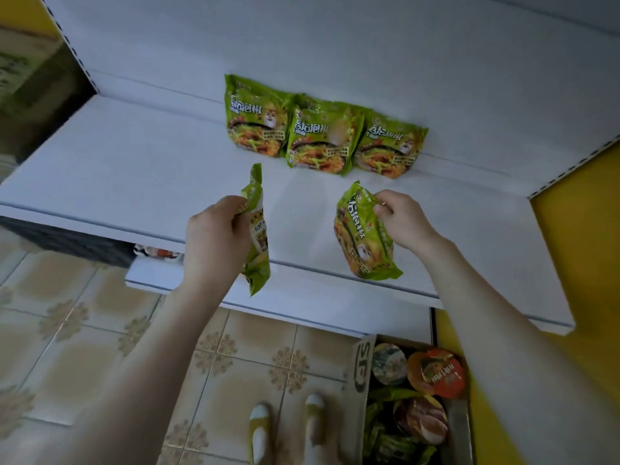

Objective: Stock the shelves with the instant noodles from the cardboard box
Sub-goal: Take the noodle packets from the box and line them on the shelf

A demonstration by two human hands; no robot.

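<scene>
Three green instant-noodle packets (322,135) lean in a row against the back of the white shelf (134,169). My left hand (214,239) grips another green packet (258,260) edge-on above the shelf's front. My right hand (402,219) pinches the top edge of a further green packet (362,243), which hangs face-up over the shelf. The cardboard box (360,374) stands on the floor at the lower right, holding cup noodles (436,372) and more green packets (392,441).
A lower white shelf (151,276) juts out beneath the upper one, with a little stock showing on it. Yellow wall panels (583,250) flank the shelving on the right. Tiled floor (100,330) lies below, with my two feet (285,427) beside the box.
</scene>
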